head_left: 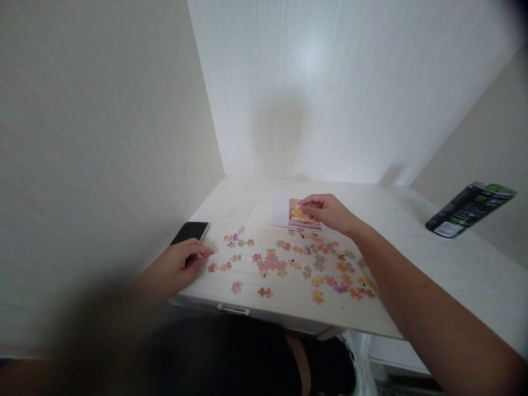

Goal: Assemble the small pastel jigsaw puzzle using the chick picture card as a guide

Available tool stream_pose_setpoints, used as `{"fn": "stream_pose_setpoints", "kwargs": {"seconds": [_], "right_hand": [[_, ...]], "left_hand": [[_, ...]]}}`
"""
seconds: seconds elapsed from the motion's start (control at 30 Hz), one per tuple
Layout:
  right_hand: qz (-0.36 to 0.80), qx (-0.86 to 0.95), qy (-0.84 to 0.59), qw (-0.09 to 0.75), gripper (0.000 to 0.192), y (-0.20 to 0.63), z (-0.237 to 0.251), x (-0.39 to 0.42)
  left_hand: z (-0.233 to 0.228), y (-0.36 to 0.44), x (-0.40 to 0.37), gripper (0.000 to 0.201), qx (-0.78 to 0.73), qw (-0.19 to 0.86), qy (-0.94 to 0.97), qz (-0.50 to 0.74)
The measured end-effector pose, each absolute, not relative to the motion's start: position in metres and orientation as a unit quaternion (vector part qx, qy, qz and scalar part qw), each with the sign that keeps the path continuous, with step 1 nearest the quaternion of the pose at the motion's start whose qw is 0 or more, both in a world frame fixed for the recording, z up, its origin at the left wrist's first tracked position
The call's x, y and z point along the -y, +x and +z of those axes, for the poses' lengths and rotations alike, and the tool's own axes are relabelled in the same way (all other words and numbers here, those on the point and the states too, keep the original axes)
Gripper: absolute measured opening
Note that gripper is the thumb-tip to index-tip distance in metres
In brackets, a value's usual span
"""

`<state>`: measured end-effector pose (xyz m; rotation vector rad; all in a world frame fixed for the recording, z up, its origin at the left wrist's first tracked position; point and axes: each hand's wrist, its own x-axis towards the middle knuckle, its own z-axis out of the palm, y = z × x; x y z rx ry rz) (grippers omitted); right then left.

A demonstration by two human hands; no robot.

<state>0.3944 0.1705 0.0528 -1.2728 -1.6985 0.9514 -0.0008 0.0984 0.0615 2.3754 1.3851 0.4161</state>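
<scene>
My right hand (328, 212) reaches over a small picture card (304, 219), fingers stretched across its upper right part. The fingertips seem to touch the printed side, and no piece shows in them. Part of the picture is covered by the hand. At the left, my left hand (187, 264) rests on the table edge with loosely bent fingers, thumb apart from the index, holding nothing visible. Between the hands lie loose jigsaw pieces (342, 267) in orange, pink, yellow and grey. Several pieces are joined into a pink-and-yellow cluster (271, 264) near the middle.
A dark phone (192, 232) lies just beyond my left hand. At the right stands a black-and-green canister (466, 212), tilted in view. White walls close off the table (247, 190) at the back and sides. A drawer handle (233, 310) sits under the front edge.
</scene>
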Motion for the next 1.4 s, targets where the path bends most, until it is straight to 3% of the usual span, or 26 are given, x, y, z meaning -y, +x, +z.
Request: {"fn": "stream_pose_setpoints", "kwargs": {"seconds": [0.17, 0.33, 0.7, 1.1, 1.23, 1.4], "right_hand": [[0.391, 0.773, -0.443, 0.233, 0.028, 0.382, 0.054, -0.161], [0.352, 0.821, -0.425, 0.147, 0.026, 0.382, 0.060, -0.156], [0.357, 0.817, -0.446, 0.078, 0.022, 0.381, 0.057, -0.153], [0.403, 0.791, -0.460, 0.020, 0.027, 0.405, 0.060, -0.156], [0.379, 0.797, -0.464, 0.075, 0.024, 0.419, 0.070, -0.158], [0.289, 0.702, -0.557, 0.337, 0.029, 0.434, 0.079, -0.164]], "left_hand": [[0.064, 0.009, -0.088, 0.035, -0.501, 0.136, 0.846, 0.122], [0.065, 0.024, -0.085, 0.031, -0.484, 0.087, 0.868, 0.073], [0.053, 0.048, -0.089, 0.026, -0.457, 0.055, 0.883, 0.096], [0.049, 0.056, -0.091, 0.017, -0.444, 0.104, 0.880, 0.136], [0.049, 0.057, -0.092, 0.015, -0.429, 0.112, 0.885, 0.142], [0.053, 0.060, -0.090, 0.014, -0.415, 0.128, 0.889, 0.148]]}}
